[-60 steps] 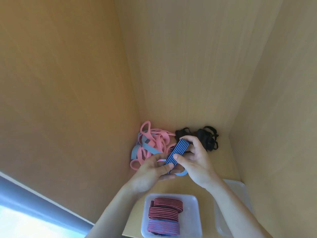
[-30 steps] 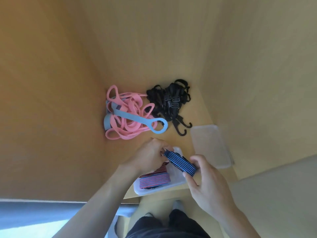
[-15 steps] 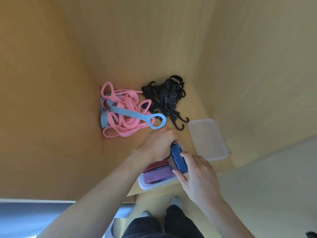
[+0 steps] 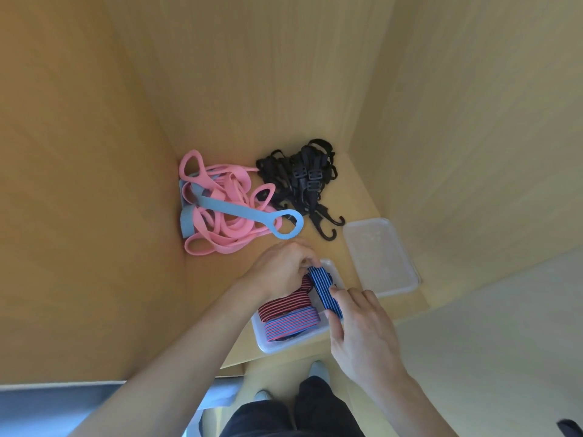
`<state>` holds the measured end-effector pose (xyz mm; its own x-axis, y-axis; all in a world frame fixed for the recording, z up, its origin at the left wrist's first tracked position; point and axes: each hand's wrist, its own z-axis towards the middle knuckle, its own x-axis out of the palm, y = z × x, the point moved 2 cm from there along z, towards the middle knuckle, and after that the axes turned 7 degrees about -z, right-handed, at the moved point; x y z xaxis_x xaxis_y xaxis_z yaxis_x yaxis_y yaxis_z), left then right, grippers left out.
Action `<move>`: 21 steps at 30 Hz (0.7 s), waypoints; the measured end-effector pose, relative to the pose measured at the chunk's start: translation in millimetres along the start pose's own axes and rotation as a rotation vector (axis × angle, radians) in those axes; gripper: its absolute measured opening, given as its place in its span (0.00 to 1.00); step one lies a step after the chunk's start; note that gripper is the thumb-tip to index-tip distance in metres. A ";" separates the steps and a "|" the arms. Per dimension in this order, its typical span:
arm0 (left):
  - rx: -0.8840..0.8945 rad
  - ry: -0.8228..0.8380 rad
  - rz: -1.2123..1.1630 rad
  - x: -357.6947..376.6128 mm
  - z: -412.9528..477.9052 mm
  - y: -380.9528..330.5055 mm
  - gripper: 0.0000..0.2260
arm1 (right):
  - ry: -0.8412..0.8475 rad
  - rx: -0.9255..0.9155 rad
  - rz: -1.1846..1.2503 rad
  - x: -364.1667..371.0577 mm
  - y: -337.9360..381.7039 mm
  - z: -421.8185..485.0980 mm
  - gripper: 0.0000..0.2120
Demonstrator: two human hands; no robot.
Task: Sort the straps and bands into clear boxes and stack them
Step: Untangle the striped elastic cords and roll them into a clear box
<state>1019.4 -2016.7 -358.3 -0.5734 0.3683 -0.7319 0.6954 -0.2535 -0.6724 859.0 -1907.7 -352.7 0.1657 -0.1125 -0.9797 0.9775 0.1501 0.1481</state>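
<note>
Matt wood-grain shelf (image 4: 353,190), clear glossy plastic box (image 4: 268,342) – woven striped elastic band (image 4: 325,291), smooth rubbery pink bands (image 4: 227,228).

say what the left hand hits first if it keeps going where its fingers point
The left hand pinches the blue striped band, so that comes first; beyond it, probably the empty clear box, though depth is unclear.

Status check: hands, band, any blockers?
Left hand and right hand each pinch an end of the blue striped band. Band at the clear box, right of the red striped bands inside. Nothing in the way.
</note>
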 end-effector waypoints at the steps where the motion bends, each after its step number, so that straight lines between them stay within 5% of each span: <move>1: -0.010 0.011 0.002 0.3 0.7 -0.3 0.13 | 0.010 0.003 -0.004 -0.6 0.3 0.4 0.17; 11: -0.037 -0.018 -0.004 7.3 3.1 2.3 0.13 | 0.056 0.047 0.022 -5.7 0.1 3.4 0.17; 21: -0.057 0.011 -0.258 16.5 -4.7 12.2 0.16 | 0.116 0.157 0.186 6.4 -11.0 10.4 0.15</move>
<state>1020.4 -2009.5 -378.1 -0.7303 0.4236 -0.5359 0.5505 -0.0996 -0.8289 850.6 -1920.2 -359.3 0.3373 0.0170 -0.9412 0.9414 0.0021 0.3374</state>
